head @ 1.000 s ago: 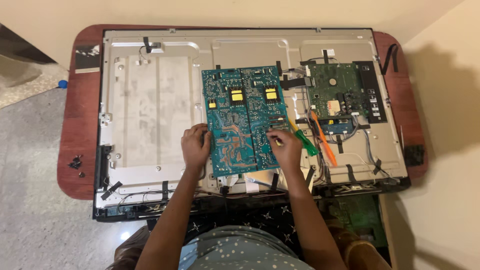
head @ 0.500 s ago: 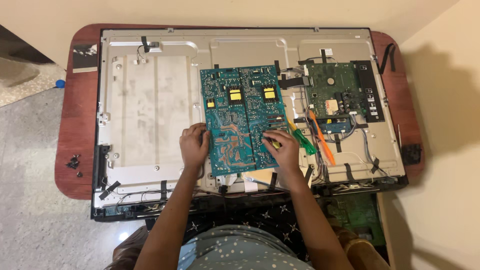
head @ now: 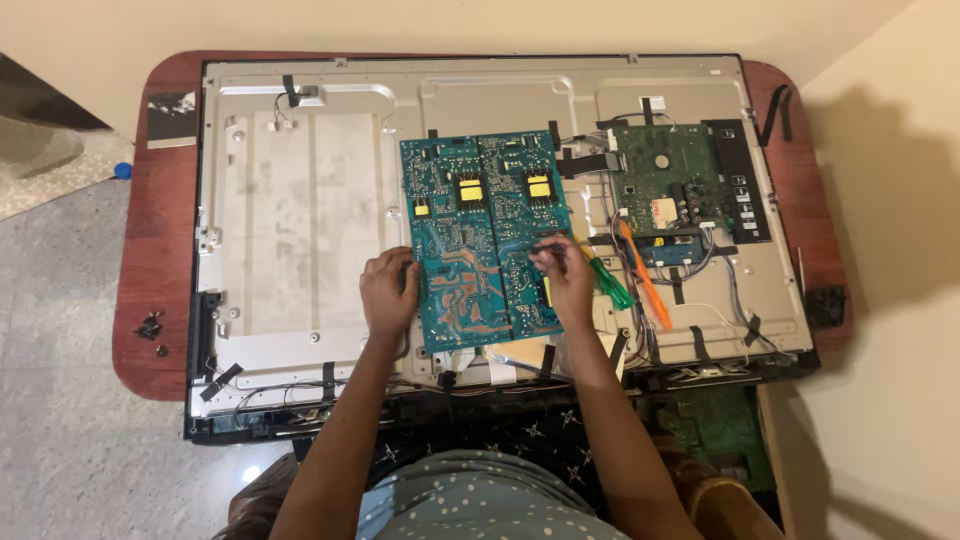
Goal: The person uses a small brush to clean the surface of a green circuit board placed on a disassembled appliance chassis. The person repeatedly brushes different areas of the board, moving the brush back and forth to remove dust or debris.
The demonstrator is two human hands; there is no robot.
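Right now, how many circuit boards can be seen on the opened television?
2. The large teal board lies at the panel's centre under both hands; a smaller green board sits to its right, near the connector strip. Others may be hidden.

The bare grey metal back panel (head: 300,210) left of the teal circuit board (head: 485,240) lies open, with only small taped wires near its top. Right of that board, passage is crowded: a green-handled screwdriver (head: 608,283), an orange plastic pry tool (head: 645,280), grey cable bundles (head: 720,290) and the smaller green circuit board (head: 665,180) lie close together
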